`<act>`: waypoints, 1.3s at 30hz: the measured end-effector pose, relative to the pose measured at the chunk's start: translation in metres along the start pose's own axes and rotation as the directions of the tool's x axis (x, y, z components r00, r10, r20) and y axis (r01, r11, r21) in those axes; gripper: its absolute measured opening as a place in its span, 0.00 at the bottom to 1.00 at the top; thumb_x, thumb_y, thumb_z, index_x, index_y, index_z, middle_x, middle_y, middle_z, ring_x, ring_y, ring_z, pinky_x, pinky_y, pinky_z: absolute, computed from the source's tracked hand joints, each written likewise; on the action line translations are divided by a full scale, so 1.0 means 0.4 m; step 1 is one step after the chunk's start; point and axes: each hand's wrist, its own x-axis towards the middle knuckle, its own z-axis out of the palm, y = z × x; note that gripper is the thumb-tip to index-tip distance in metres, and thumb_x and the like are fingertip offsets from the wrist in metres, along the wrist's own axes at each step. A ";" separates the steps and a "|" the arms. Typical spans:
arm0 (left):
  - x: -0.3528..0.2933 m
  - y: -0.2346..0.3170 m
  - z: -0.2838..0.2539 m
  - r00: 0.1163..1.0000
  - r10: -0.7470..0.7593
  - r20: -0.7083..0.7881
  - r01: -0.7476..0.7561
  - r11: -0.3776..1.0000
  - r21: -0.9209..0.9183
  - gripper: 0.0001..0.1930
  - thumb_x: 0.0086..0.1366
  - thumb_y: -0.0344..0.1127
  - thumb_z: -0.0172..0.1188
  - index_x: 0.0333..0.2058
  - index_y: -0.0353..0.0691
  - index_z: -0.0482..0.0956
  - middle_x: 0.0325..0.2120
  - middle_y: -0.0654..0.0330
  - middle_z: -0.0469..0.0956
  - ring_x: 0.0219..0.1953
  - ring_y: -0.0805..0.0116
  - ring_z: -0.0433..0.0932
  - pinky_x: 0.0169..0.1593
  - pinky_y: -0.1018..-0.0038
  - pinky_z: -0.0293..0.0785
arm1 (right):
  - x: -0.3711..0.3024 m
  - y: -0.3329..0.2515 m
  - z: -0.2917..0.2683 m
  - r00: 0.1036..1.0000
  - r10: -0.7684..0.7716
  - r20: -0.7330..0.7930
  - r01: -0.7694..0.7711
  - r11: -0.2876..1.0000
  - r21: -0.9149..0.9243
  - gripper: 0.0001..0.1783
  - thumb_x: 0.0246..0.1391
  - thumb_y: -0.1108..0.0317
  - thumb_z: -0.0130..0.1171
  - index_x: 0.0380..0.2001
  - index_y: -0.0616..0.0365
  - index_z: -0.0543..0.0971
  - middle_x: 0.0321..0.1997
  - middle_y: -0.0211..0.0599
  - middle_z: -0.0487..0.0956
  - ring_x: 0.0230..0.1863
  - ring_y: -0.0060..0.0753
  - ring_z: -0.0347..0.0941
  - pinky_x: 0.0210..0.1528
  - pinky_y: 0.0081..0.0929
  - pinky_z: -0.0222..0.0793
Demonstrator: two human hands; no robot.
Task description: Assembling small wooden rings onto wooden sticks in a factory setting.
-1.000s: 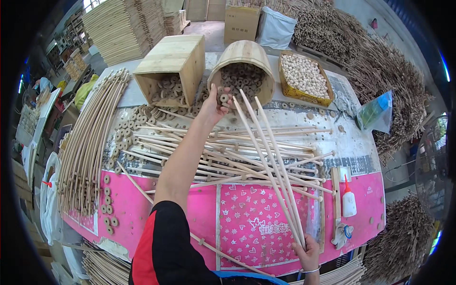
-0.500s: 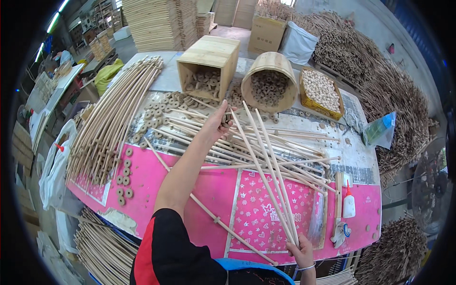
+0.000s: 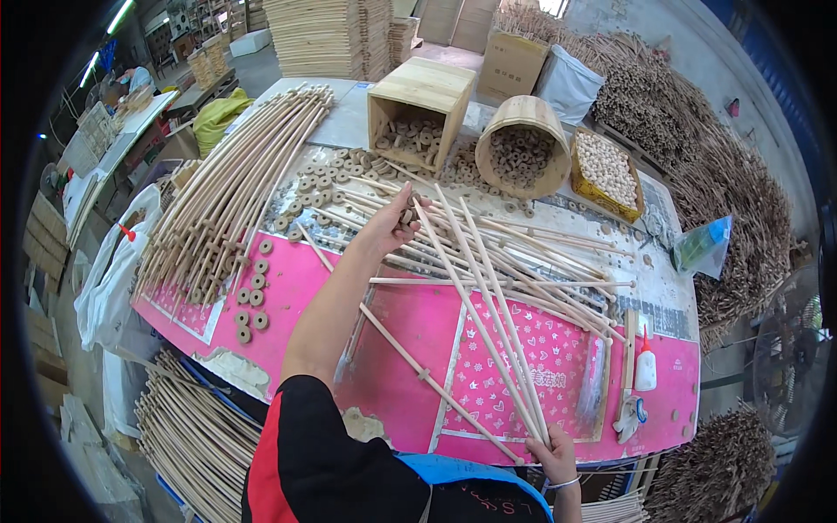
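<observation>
Pale, slim wooden rods (image 3: 500, 331) fanned beside a handful of round brown rings (image 3: 410, 213)

From my distant seat I read the left hand (image 3: 384, 230) as half curled, its fingers cupped about a few of those rings; how many, I cannot tell. The right hand (image 3: 554, 453) is wrapped round the lower ends of three rods at the near edge of the pink-covered table (image 3: 397, 388), their upper tips spread apart, the leftmost just beside the left fingers. Whether that tip touches a ring or sits in its hole, I cannot make out.

I judge the step in hand to be matching a ring's hole to that tip. To do it well, I'd want one ring pinched at its rim, hole squarely in line with the rod — a tilted ring would likely bind. I'd hold the right-hand grip steady, the fan wide enough that neighbouring tips don't snag, and tuck spare rings back into the palm.

Under the raised rods lies a crossed pile of loose pale sticks (image 3: 575, 283); beyond the left hand are a square pale-wood box (image 3: 425, 82) and a round pale-wood bucket (image 3: 523, 108) — mouths toward the person, more brown rings inside.
</observation>
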 end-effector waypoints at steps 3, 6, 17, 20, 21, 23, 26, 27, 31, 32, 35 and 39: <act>-0.029 0.000 -0.003 0.999 0.036 0.020 -0.036 0.999 0.010 0.30 0.71 0.62 0.44 0.42 0.39 0.80 0.18 0.67 0.70 0.16 0.82 0.67 0.13 0.86 0.50 | -0.001 0.007 0.010 1.000 -0.014 0.001 0.014 0.999 0.031 0.10 0.57 0.71 0.62 0.40 0.62 0.77 0.25 0.24 0.75 0.23 0.11 0.67 0.23 0.14 0.62; -0.042 -0.001 -0.022 0.999 0.020 0.043 -0.023 0.997 0.076 0.28 0.71 0.61 0.45 0.42 0.40 0.80 0.20 0.68 0.71 0.17 0.83 0.67 0.14 0.86 0.50 | -0.011 -0.012 0.023 1.000 0.016 0.003 -0.016 0.997 0.081 0.10 0.57 0.71 0.62 0.40 0.62 0.77 0.26 0.24 0.75 0.24 0.11 0.68 0.24 0.13 0.63; -0.096 -0.039 -0.040 0.985 0.167 0.037 -0.167 0.986 -0.013 0.29 0.68 0.61 0.50 0.46 0.39 0.80 0.22 0.69 0.73 0.17 0.85 0.66 0.16 0.88 0.50 | 0.037 -0.058 0.042 0.973 0.067 0.219 -0.107 0.978 0.177 0.13 0.62 0.66 0.56 0.45 0.62 0.71 0.25 0.28 0.76 0.19 0.14 0.66 0.20 0.12 0.60; -0.112 -0.042 -0.068 0.981 0.189 -0.047 -0.189 0.982 0.022 0.27 0.67 0.61 0.52 0.45 0.40 0.78 0.21 0.68 0.73 0.16 0.83 0.65 0.16 0.87 0.51 | 0.057 -0.073 0.032 0.968 0.066 0.241 -0.106 0.982 0.157 0.12 0.62 0.67 0.55 0.45 0.61 0.71 0.24 0.26 0.74 0.18 0.12 0.65 0.19 0.12 0.58; -0.120 -0.039 -0.079 0.980 0.195 -0.030 -0.194 0.981 0.011 0.26 0.68 0.60 0.52 0.45 0.41 0.78 0.21 0.68 0.73 0.16 0.83 0.65 0.17 0.86 0.53 | 0.066 -0.086 0.031 0.970 0.065 0.235 -0.095 0.988 0.119 0.11 0.62 0.67 0.55 0.44 0.60 0.71 0.24 0.26 0.74 0.18 0.12 0.64 0.19 0.12 0.57; -0.135 -0.038 -0.091 0.985 0.173 -0.022 -0.170 0.981 0.091 0.25 0.69 0.59 0.51 0.43 0.42 0.78 0.21 0.68 0.74 0.17 0.83 0.66 0.17 0.86 0.54 | 0.086 -0.153 0.041 0.971 0.064 0.232 -0.078 0.996 0.052 0.11 0.61 0.67 0.56 0.43 0.59 0.71 0.23 0.24 0.72 0.18 0.12 0.64 0.18 0.12 0.57; -0.191 -0.064 -0.027 0.990 0.057 0.132 -0.086 0.971 0.223 0.26 0.70 0.59 0.50 0.48 0.42 0.79 0.21 0.69 0.73 0.17 0.83 0.64 0.19 0.85 0.54 | 0.152 -0.209 0.059 0.969 0.052 0.241 -0.047 0.999 -0.028 0.09 0.60 0.66 0.58 0.40 0.57 0.71 0.22 0.23 0.71 0.18 0.12 0.64 0.17 0.12 0.57; -0.201 -0.076 -0.018 0.989 0.083 0.126 -0.102 0.984 0.148 0.26 0.70 0.58 0.50 0.53 0.43 0.77 0.21 0.69 0.72 0.18 0.83 0.63 0.19 0.85 0.54 | 0.181 -0.228 0.062 0.967 0.066 0.247 -0.050 0.996 -0.070 0.09 0.60 0.66 0.58 0.40 0.57 0.71 0.22 0.23 0.71 0.18 0.12 0.64 0.17 0.12 0.57; -0.250 -0.079 -0.032 0.989 0.142 -0.050 -0.127 0.964 0.233 0.27 0.69 0.59 0.50 0.56 0.45 0.74 0.21 0.69 0.72 0.18 0.83 0.65 0.20 0.86 0.54 | 0.261 -0.277 0.073 0.955 -0.107 0.277 0.151 0.978 -0.141 0.09 0.61 0.65 0.58 0.39 0.57 0.72 0.22 0.22 0.70 0.19 0.11 0.63 0.19 0.13 0.57; -0.258 -0.074 -0.056 0.984 0.154 -0.093 -0.129 0.964 0.232 0.28 0.69 0.59 0.50 0.56 0.44 0.74 0.22 0.69 0.72 0.18 0.83 0.66 0.20 0.86 0.55 | 0.261 -0.301 0.086 0.958 -0.103 0.266 0.140 0.982 -0.126 0.09 0.60 0.66 0.58 0.39 0.57 0.72 0.22 0.22 0.70 0.19 0.11 0.63 0.20 0.14 0.58; -0.273 -0.074 -0.128 0.967 0.195 -0.162 -0.179 0.978 0.109 0.29 0.70 0.60 0.47 0.54 0.41 0.73 0.22 0.68 0.74 0.18 0.83 0.68 0.17 0.86 0.55 | 0.307 -0.328 0.080 0.952 -0.158 0.264 0.203 0.967 -0.153 0.09 0.60 0.67 0.59 0.40 0.58 0.73 0.23 0.23 0.73 0.22 0.12 0.67 0.22 0.16 0.62; -0.283 -0.083 -0.175 0.971 0.199 -0.133 -0.218 0.964 -0.151 0.28 0.73 0.58 0.41 0.53 0.38 0.71 0.26 0.64 0.74 0.21 0.81 0.67 0.16 0.88 0.55 | 0.418 -0.335 0.075 0.803 -0.582 0.128 0.537 0.615 -0.577 0.11 0.56 0.69 0.60 0.40 0.61 0.75 0.28 0.43 0.79 0.26 0.37 0.76 0.29 0.33 0.69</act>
